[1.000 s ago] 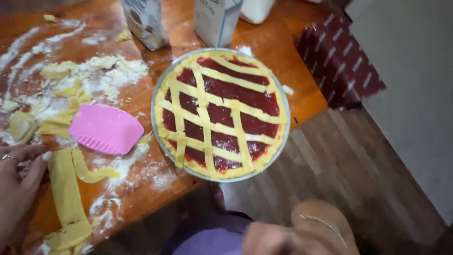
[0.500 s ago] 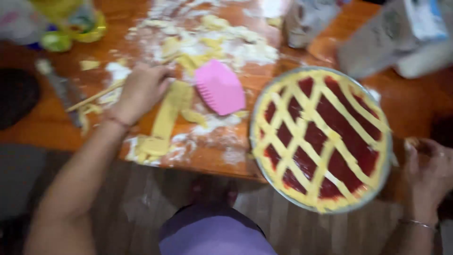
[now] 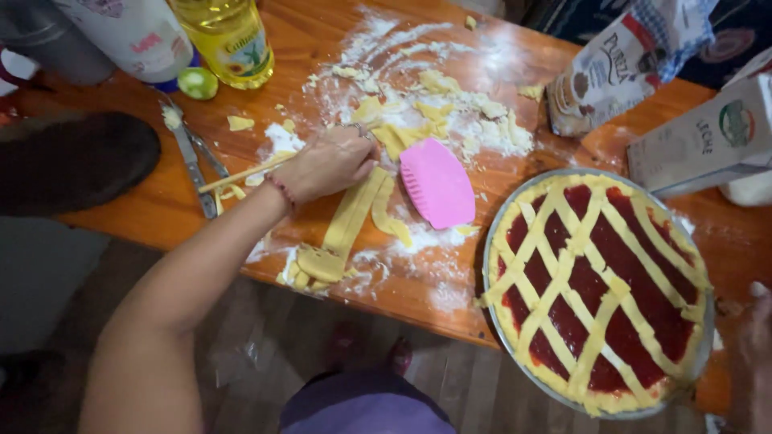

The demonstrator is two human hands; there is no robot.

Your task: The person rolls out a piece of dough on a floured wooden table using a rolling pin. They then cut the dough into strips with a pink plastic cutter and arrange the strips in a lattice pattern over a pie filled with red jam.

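Note:
A round metal tin [image 3: 487, 273] at the table's right front corner holds a tart [image 3: 599, 289] with red jam and a lattice of pale dough strips. My left hand [image 3: 330, 165] reaches over the floured wooden table [image 3: 161, 205], knuckles up, fingers curled on the upper end of a long dough strip [image 3: 350, 221]. More strips lie folded beside it. Just right of my hand lies a pink plastic scraper [image 3: 438, 183]. Only part of my right hand [image 3: 756, 345] shows at the frame's right edge, by the tin's rim.
Dough scraps and flour [image 3: 434, 112] cover the table's middle. A knife [image 3: 191, 161] and a thin wooden stick [image 3: 241, 173] lie left of my hand. Behind stand an oil bottle [image 3: 229, 36], a green cap [image 3: 198, 82], a flour bag [image 3: 619, 64] and a carton [image 3: 700, 137].
The view swung left and back again. My left hand went from the table's edge up to the top end of the dough strips. My right hand came to the tin's rim.

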